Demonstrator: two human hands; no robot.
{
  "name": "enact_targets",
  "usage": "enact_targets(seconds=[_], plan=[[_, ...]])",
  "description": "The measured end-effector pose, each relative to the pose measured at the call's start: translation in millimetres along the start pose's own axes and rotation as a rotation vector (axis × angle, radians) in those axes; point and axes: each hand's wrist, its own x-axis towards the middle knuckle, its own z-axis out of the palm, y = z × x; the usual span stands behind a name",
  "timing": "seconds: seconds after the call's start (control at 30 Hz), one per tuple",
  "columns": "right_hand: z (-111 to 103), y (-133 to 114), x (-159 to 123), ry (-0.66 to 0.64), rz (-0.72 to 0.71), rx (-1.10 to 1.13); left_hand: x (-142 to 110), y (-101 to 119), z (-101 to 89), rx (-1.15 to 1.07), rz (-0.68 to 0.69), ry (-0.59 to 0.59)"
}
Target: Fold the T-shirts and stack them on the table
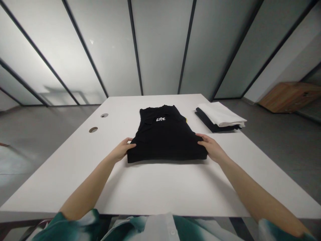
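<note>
A black garment, which looks like a T-shirt (167, 140), lies in front of me with a small white print near its far end. Its near edge is folded over and raised slightly off the table. My left hand (123, 149) pinches the left side close to that fold, thumb on top. On the opposite side, my right hand (210, 146) grips the right edge between thumb and fingers. Some fingertips of both hands are hidden under the cloth. A bit of yellow shows at the garment's right side.
The garment lies on a white table (160, 190). To the right sits a folded stack with a white cloth (222, 113) over a black cloth (213, 126). Two round holes pierce the tabletop at left. Behind stand frosted panels, and a wooden cabinet (288, 97) is far right.
</note>
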Motion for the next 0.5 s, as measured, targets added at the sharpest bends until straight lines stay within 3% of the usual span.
enact_targets(seconds=[0.1,0.27,0.43,0.5], plan=[[-11.0,3.2,-9.7,-0.090,0.021,-0.231,-14.0,0.2,-4.4,0.064,-0.089,-0.108],[-27.5,15.8,-29.7,-0.277,0.030,-0.719,-25.3,-10.0,-13.5,0.570,-0.201,-0.206],[-33.5,3.6,-21.1,-0.094,-0.062,-0.984,-3.8,-5.7,-13.0,1.011,0.052,0.154],[-29.5,-5.6,-4.8,-0.030,-0.148,-0.978,14.2,-1.1,-5.4,1.082,0.156,0.204]])
